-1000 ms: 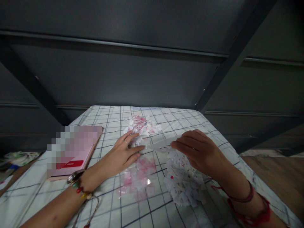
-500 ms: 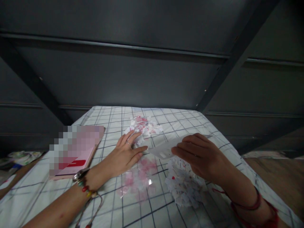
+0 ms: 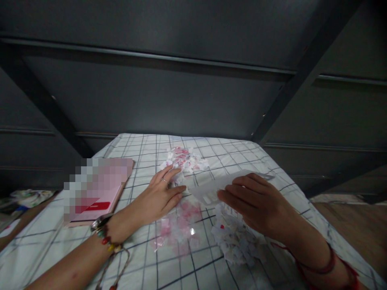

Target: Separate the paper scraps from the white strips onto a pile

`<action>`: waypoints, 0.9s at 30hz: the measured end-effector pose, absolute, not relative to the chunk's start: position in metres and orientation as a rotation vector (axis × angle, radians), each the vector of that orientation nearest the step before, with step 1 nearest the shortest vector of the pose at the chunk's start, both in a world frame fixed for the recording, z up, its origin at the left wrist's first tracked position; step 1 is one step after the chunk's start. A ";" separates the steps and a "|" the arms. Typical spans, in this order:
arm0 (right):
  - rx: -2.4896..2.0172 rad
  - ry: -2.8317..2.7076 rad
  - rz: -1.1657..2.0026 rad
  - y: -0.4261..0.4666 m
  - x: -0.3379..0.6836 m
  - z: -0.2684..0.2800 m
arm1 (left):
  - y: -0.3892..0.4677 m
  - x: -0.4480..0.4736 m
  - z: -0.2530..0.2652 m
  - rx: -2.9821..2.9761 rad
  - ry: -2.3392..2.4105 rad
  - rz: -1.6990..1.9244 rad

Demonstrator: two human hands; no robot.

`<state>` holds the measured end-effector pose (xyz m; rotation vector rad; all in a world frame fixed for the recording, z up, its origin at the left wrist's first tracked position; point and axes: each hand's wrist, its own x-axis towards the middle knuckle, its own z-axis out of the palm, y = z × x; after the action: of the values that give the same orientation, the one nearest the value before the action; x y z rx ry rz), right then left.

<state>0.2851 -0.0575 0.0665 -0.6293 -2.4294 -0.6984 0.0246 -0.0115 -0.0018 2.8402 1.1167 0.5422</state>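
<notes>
A thin white sheet (image 3: 208, 187) with a curved edge and small marks or cut-outs is pinched in my right hand (image 3: 256, 201), raised above the cloth. My left hand (image 3: 163, 193) lies with fingers spread, its fingertips at the near edge of a heap of small white and red-pink scraps (image 3: 184, 159). The left thumb points at the sheet's left end, with a small gap between them. In front of the left hand are clear and pinkish film pieces (image 3: 178, 229). A larger heap of crumpled white scraps (image 3: 236, 237) sits below my right hand, partly hidden by it.
A pink flat case or booklet (image 3: 99, 193) with a red label, partly pixelated, lies on the left of the checked tablecloth (image 3: 136, 257). Dark panels (image 3: 169, 96) stand behind the table. Wooden floor (image 3: 347, 221) shows at the right, some bags at far left.
The sheet's left end has come slightly away from my left thumb, as my right hand shifted a little. My left hand stays almost in place. The view has moved slightly.
</notes>
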 end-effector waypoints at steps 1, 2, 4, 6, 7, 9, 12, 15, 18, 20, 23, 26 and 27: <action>-0.627 -2.432 -0.701 -0.058 0.284 0.067 | -0.011 0.024 -0.002 2.844 1.111 0.551; -0.628 -2.435 -0.703 -0.058 0.284 0.067 | -0.012 0.024 -0.002 2.851 1.100 0.559; -0.636 -2.440 -0.704 -0.059 0.282 0.067 | -0.012 0.024 0.000 2.871 1.076 0.567; -0.645 -2.449 -0.703 -0.060 0.281 0.067 | -0.012 0.024 0.002 2.891 1.057 0.556; -0.649 -2.455 -0.701 -0.060 0.281 0.067 | -0.012 0.024 0.002 2.896 1.054 0.551; -0.658 -2.468 -0.695 -0.061 0.280 0.067 | -0.012 0.023 0.002 2.900 1.054 0.567; -0.656 -2.482 -0.698 -0.061 0.279 0.067 | -0.011 0.023 0.001 2.911 1.051 0.613; -0.646 -2.489 -0.697 -0.062 0.280 0.069 | -0.011 0.023 0.000 2.926 1.046 0.623; -0.659 -2.493 -0.669 -0.062 0.282 0.070 | -0.010 0.022 0.000 2.934 1.062 0.610; -0.674 -2.493 -0.651 -0.063 0.283 0.071 | -0.010 0.022 0.000 2.943 1.073 0.595; -0.673 -2.495 -0.635 -0.062 0.286 0.070 | -0.010 0.022 0.000 2.964 1.049 0.592; -0.672 -2.497 -0.634 -0.062 0.287 0.069 | -0.011 0.023 -0.001 2.975 1.005 0.579; -0.672 -2.497 -0.634 -0.062 0.287 0.069 | -0.011 0.023 -0.002 2.974 1.005 0.567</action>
<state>0.2873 -0.0616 0.0691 -0.6718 -2.4972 -0.6344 0.0229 -0.0109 -0.0017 2.9738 1.0052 0.5671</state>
